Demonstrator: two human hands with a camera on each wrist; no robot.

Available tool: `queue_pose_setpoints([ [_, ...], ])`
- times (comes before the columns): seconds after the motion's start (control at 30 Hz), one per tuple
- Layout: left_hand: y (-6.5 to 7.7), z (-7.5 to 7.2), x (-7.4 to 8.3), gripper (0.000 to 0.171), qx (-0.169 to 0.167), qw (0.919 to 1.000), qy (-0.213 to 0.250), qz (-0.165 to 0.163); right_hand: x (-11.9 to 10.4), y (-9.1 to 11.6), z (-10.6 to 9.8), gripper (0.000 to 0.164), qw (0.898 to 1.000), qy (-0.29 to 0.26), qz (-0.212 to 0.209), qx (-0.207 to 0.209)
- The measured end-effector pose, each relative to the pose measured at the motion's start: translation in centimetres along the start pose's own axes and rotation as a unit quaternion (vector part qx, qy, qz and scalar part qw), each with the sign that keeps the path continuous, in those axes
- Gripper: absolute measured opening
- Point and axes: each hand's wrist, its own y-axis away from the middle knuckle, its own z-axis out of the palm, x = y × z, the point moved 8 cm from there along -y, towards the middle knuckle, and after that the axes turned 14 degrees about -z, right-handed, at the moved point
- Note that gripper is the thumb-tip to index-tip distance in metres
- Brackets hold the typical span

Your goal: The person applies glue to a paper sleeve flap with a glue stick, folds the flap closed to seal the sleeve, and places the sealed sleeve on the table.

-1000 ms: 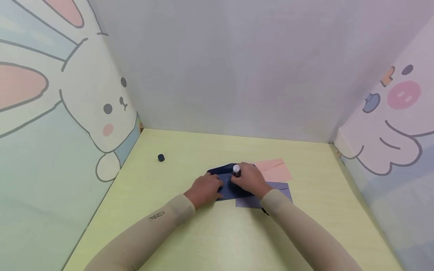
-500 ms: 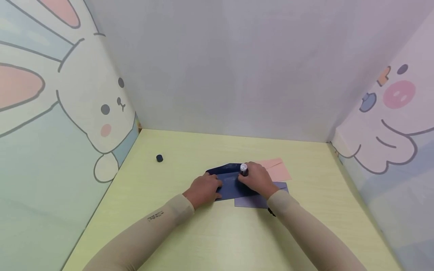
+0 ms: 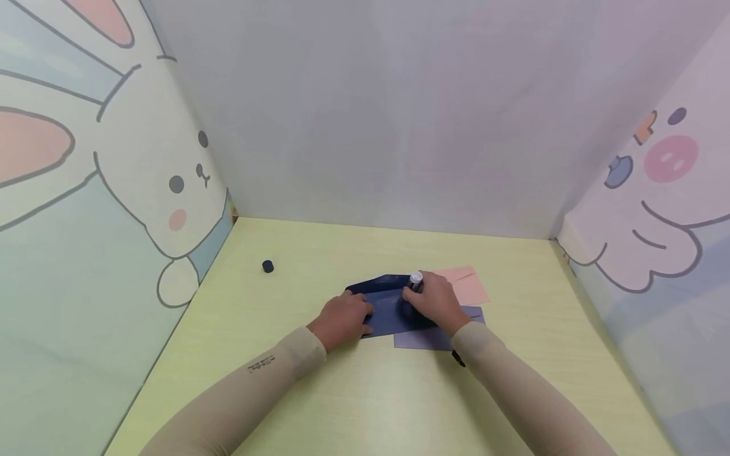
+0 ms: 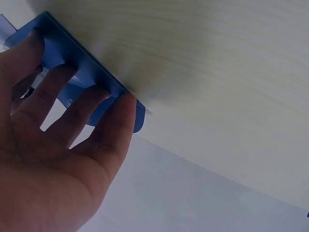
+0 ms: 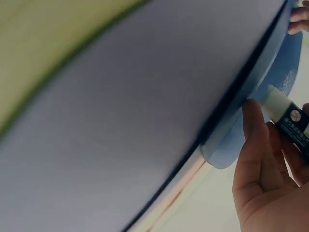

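A dark blue envelope lies on the table with its flap folded out toward the back wall. My left hand rests on its left end; in the left wrist view, fingertips press along the blue envelope's edge. Gripped in my right hand is a glue stick, its white base end up, over the envelope's right part. From the right wrist, the uncapped tip of the glue stick is right at the blue flap, which bears whitish smears.
A purple envelope lies partly under the blue one on the right. Behind it is a pink envelope. A small black cap stands at the back left of the table. Walls enclose the back and both sides.
My right hand has moved right with the glue stick, along the flap side of the blue envelope, slowing lately. The left hand keeps its place on the envelope's left end.
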Motion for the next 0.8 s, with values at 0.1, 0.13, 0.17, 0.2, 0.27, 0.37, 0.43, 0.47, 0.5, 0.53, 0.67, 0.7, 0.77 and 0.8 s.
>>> queue_pose_setpoints([
  [0.1, 0.1, -0.2, 0.0, 0.035, 0.006, 1.0000, 0.002, 0.002, 0.2, 0.1, 0.0, 0.022, 0.999, -0.040, 0.012, 0.015],
  [0.13, 0.1, -0.3, 0.0, 0.034, 0.008, 1.0000, 0.001, 0.002, 0.1, 0.0, 0.1, 0.022, 0.999, -0.048, 0.011, 0.016],
  [0.17, 0.1, -0.3, 0.0, 0.034, 0.009, 1.0000, 0.001, 0.002, -0.1, -0.1, 0.2, 0.022, 0.998, -0.054, 0.008, 0.013],
  [0.2, 0.2, -0.3, 0.0, 0.035, 0.009, 1.0000, 0.002, 0.002, -0.3, -0.2, 0.4, 0.022, 0.998, -0.058, 0.005, 0.008],
  [0.27, 0.2, -0.3, 0.0, 0.036, 0.005, 1.0000, 0.002, 0.001, -0.9, -0.4, 0.9, 0.023, 0.998, -0.061, 0.000, -0.004],
  [0.37, 0.2, -0.3, -0.1, 0.038, 0.001, 1.0000, 0.002, -0.001, -2.1, -0.7, 1.6, 0.024, 0.998, -0.055, -0.013, -0.016],
  [0.43, 0.3, -0.3, -0.1, 0.039, 0.000, 1.0000, 0.001, -0.001, -2.8, -1.0, 2.0, 0.024, 0.998, -0.049, -0.023, -0.023],
  [0.47, 0.3, -0.2, -0.1, 0.039, -0.001, 1.0000, 0.001, -0.002, -3.2, -1.0, 2.2, 0.023, 0.998, -0.045, -0.028, -0.026],
  [0.5, 0.3, -0.2, -0.1, 0.039, 0.000, 1.0000, 0.001, -0.002, -3.5, -1.2, 2.5, 0.023, 0.998, -0.040, -0.034, -0.030],
  [0.53, 0.3, -0.2, -0.1, 0.039, 0.000, 1.0000, 0.000, -0.002, -3.8, -1.3, 2.7, 0.022, 0.998, -0.035, -0.039, -0.035],
  [0.67, 0.3, -0.1, -0.2, 0.039, -0.001, 1.0000, 0.000, -0.004, -4.8, -1.5, 3.4, 0.022, 0.997, -0.005, -0.054, -0.050],
  [0.7, 0.3, -0.1, -0.2, 0.039, 0.000, 1.0000, -0.002, -0.003, -4.9, -1.6, 3.4, 0.022, 0.997, 0.004, -0.057, -0.051],
  [0.77, 0.2, -0.1, -0.3, 0.039, 0.003, 1.0000, -0.001, -0.003, -5.1, -1.7, 3.4, 0.022, 0.997, 0.014, -0.058, -0.051],
  [0.8, 0.2, -0.1, -0.3, 0.039, 0.004, 1.0000, 0.000, -0.003, -5.2, -1.7, 3.4, 0.023, 0.997, 0.018, -0.059, -0.050],
])
